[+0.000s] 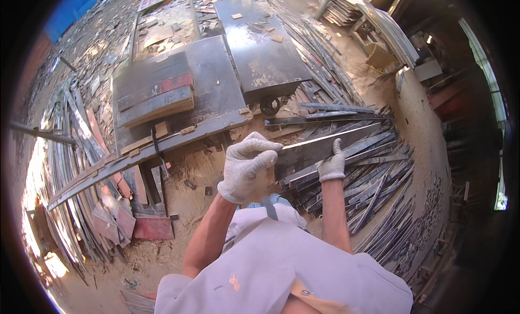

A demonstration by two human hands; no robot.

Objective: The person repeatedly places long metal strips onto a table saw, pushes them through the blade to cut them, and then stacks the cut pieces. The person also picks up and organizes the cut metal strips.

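A dark, narrow plywood board (302,156) with a pale cut edge is held up in front of my body, slanting away to the right. My left hand (244,165), in a whitish knit glove, has its thumb and fingers closed on the board's left end. My right hand (332,165), gloved the same way, grips the lower edge with the thumb up against the board's face. To the left of my hands a stack of dark boards (157,92), one with a red face, lies on the flat dark table (214,70).
A long bar (135,150) runs along the table's near edge. Beside it, a second dark table surface (265,59) carries small wood scraps. Piles of long strips lie at right (374,178) and left (65,189). Red-faced offcuts (154,228) and sawdust cover the ground.
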